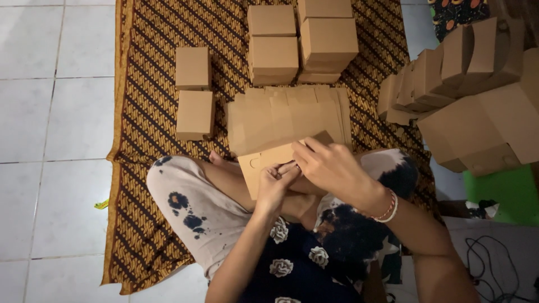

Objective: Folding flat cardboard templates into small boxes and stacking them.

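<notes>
Pale ink-blotched trousers, dark rose-print top — beaded bracelets (right wrist).

Matt brown cardboard blank over patterned woven cloth mat.

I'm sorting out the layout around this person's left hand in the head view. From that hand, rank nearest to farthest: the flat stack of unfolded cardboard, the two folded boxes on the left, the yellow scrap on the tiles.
From the left hand:
1. Flat stack of unfolded cardboard, just ahead.
2. Two folded boxes, ahead-left on the patterned mat.
3. Yellow scrap, far left on the white tiles.
</notes>
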